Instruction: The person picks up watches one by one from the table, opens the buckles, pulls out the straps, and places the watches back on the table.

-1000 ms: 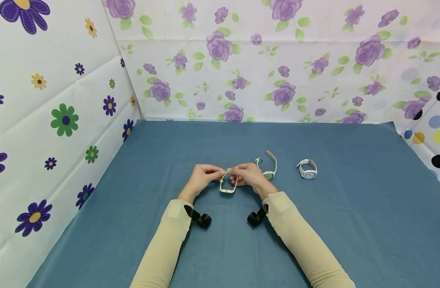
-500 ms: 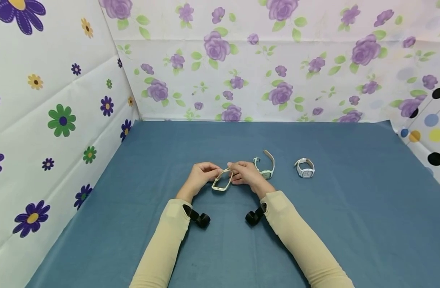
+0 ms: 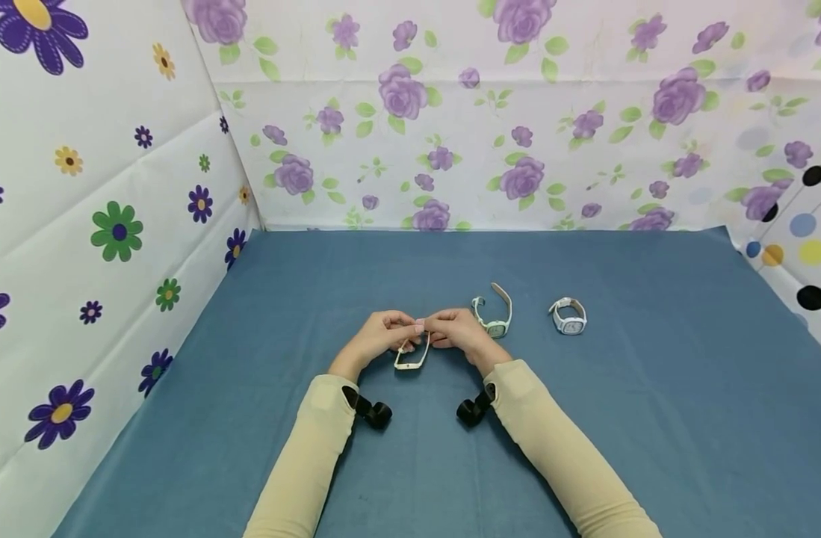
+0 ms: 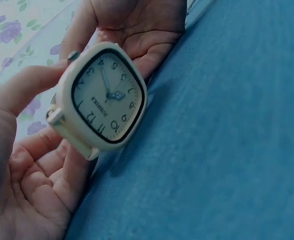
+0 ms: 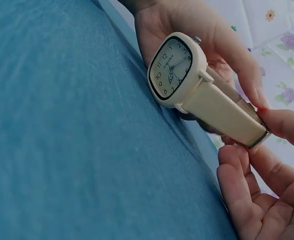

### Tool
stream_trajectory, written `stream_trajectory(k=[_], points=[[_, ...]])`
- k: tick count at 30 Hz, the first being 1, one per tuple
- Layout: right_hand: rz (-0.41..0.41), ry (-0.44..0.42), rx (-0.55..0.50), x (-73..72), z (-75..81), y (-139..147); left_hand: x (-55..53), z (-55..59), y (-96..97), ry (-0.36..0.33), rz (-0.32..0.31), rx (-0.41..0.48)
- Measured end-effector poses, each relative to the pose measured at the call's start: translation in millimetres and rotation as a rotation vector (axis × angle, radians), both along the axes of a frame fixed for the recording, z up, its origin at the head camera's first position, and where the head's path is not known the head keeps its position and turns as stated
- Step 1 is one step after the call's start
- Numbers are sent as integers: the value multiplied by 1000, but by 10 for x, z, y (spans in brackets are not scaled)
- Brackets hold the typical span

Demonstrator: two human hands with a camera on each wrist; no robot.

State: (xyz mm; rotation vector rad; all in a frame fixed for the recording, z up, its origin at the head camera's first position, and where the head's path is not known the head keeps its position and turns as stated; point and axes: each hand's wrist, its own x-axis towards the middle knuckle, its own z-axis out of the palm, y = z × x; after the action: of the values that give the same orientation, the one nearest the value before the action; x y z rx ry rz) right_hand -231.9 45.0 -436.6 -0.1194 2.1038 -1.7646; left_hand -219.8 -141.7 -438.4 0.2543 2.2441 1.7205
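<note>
Compared with half a second ago, we see the left hand (image 3: 383, 336) and right hand (image 3: 456, 334) drawn closer; the cream watch (image 4: 108, 95) hangs lower between them, its strap (image 5: 222, 112) pinched by both hands' thumbs and fingers; we judge its ends are being worked; to the right, a pale green watch (image 3: 496, 329) and a white watch (image 3: 574, 326) lie on blue cloth (image 3: 417, 463); floral sheets (image 3: 477, 157) stand far and left.

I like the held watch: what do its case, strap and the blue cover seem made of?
Case: probably plastic, evenly cream, low sheen. Strap: perhaps imitation leather, satiny cream outside, tan inside. Blue cover: likely fabric, matte and faintly creased.
</note>
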Motion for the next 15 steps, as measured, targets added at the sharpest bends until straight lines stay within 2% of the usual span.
stream_trajectory(k=[2, 7, 15], points=[[0, 2, 10, 11, 4, -7, 7, -2, 0, 0, -3, -19], [-13, -14, 31, -2, 10, -26, -2, -1, -9, -25, 36, -45], [-29, -15, 16, -13, -2, -17, -16, 7, 21, -63, 24, -5]])
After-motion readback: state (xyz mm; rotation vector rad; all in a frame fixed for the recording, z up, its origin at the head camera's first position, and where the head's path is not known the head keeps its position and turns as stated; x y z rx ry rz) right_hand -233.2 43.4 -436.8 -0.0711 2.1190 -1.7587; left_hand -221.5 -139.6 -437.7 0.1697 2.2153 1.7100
